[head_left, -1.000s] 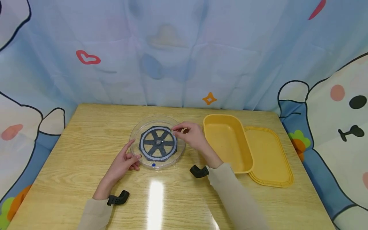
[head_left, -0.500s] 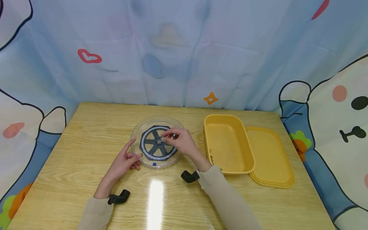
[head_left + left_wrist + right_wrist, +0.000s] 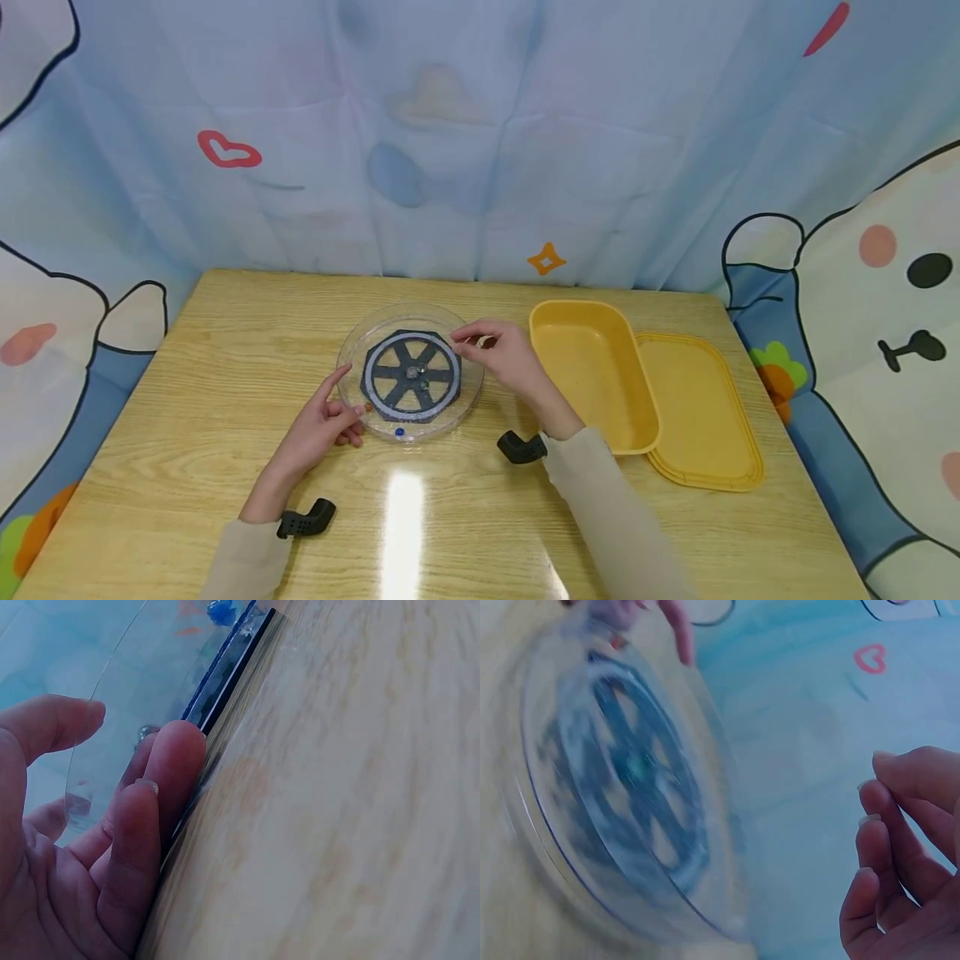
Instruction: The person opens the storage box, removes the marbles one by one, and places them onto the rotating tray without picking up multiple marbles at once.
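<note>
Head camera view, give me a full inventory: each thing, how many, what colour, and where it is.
table: one, wood-coloured, across the lower frame
clear dish: one, transparent and round, on the table
spoked wheel: one, dark with a pale ring, within the dish's outline
blue bead: one, blue, dish's near edge
orange bead: one, orange, dish's near-left edge
glassy beads: at least two, clear-looking, beside the wheel's hub
tub: one, yellow, right of the dish
lid: one, yellow, right of the tub
curtain: one, light blue, printed, behind the table
wrist devices: two, black, at the wrists
sleeves: two, beige, both forearms
left hand: one, bare, dish's near-left rim
right hand: one, bare, dish's right edge
</note>
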### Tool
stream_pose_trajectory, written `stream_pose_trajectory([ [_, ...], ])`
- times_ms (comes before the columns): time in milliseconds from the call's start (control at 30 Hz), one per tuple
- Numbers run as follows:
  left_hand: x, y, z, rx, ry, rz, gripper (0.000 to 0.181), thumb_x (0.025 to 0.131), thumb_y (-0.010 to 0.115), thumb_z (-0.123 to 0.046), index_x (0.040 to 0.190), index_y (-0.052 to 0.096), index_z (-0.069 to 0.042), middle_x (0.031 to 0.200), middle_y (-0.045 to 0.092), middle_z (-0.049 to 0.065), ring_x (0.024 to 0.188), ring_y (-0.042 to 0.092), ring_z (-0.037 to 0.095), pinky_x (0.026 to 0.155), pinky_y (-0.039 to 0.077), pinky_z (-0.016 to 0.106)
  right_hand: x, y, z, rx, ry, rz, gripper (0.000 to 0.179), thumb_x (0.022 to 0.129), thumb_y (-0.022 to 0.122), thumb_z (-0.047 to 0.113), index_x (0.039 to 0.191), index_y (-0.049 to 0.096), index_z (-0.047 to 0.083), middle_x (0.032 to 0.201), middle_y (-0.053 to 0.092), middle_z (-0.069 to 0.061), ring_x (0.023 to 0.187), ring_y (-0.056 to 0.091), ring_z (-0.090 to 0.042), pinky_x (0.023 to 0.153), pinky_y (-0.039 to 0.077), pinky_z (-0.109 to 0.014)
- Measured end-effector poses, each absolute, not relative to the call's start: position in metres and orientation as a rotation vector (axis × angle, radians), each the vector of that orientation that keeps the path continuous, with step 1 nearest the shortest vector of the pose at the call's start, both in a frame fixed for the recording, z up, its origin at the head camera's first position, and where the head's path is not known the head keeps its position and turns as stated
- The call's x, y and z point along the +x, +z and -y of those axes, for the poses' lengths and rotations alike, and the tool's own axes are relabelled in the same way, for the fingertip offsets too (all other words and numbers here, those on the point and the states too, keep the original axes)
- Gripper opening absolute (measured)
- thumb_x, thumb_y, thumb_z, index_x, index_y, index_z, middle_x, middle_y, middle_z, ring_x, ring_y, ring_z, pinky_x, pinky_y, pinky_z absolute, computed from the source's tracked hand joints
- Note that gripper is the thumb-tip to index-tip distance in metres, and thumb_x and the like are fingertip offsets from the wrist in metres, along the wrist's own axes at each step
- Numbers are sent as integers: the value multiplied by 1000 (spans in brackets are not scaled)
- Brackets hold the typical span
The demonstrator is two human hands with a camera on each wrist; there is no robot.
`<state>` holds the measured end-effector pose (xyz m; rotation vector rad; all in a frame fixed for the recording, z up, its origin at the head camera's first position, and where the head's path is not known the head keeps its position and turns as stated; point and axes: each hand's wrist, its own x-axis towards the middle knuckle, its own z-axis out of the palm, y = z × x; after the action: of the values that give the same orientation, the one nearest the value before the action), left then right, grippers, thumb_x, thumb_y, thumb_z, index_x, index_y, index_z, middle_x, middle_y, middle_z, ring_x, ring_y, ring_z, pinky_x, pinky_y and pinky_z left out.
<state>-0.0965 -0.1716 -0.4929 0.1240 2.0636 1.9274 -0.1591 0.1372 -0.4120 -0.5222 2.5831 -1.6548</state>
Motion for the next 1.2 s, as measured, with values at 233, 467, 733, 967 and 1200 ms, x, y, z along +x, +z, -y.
stream_pose_trajectory([
  [233, -96, -494, 172, 115, 1913, -2084, 74, 101, 61, -12, 160, 18, -19, 84, 66, 20, 68, 68, 25, 62, 55, 30, -164, -393, -187, -393, -1538, -2679, 16, 93, 73, 19, 106, 78, 9, 108, 71, -4, 69, 54, -28, 59, 45, -29],
  [467, -97, -492, 171, 113, 1908, -2090, 73, 101, 60, -12, 160, 18, -18, 83, 66, 21, 67, 68, 25, 62, 55, 30, -174, -392, -253, -385, -1498, -2582, 25, 94, 72, 16, 110, 73, -3, 109, 70, -12, 88, 65, -30, 74, 54, -34],
  [733, -96, -492, 171, 130, 1931, -2071, 74, 101, 59, -8, 160, 17, -18, 83, 66, 22, 66, 67, 24, 63, 58, 35, -182, -412, -298, -317, -1367, -2396, 27, 93, 71, 9, 112, 70, -10, 112, 69, -21, 97, 64, -23, 85, 51, -30],
  [967, -97, -493, 171, 108, 1911, -2087, 72, 101, 60, -10, 160, 19, -18, 82, 67, 18, 67, 68, 24, 62, 54, 29, -189, -433, -303, -420, -1168, -2208, 23, 86, 77, 6, 107, 74, -4, 108, 72, -17, 95, 66, -21, 84, 53, -28],
  [1200, -96, -493, 171, 107, 1906, -2094, 72, 101, 59, -10, 160, 19, -18, 82, 67, 17, 67, 68, 24, 62, 54, 29, -191, -444, -299, -483, -1083, -2138, 25, 86, 78, 8, 108, 75, -2, 106, 73, -13, 94, 66, -18, 82, 52, -26],
])
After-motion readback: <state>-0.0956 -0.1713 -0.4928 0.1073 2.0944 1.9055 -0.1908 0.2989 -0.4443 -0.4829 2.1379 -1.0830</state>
